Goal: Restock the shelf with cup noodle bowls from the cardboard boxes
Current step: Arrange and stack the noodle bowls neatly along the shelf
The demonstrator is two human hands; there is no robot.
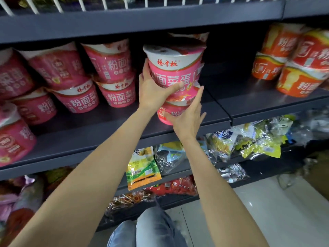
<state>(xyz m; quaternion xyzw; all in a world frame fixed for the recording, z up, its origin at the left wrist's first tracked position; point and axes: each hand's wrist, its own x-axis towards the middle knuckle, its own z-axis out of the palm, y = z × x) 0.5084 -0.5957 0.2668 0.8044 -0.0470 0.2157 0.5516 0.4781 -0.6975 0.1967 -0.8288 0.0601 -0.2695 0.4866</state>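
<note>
A pink cup noodle bowl (175, 68) with a white lid sits stacked on a second pink bowl (171, 111) on the dark shelf (106, 125). My left hand (153, 90) grips the upper bowl from its left side, thumb across the front. My right hand (188, 114) rests flat against the right front of the lower bowl, fingers spread and pointing up. More pink bowls (114, 82) stand stacked to the left. Orange bowls (299, 68) are stacked at the far right. No cardboard box is in view.
A dark gap on the shelf (231, 68) lies between the held stack and the orange bowls. Above is another shelf with a white wire rail (124, 4). Below are snack bags (144, 168). My jeans-clad legs (151, 229) stand on pale floor tiles.
</note>
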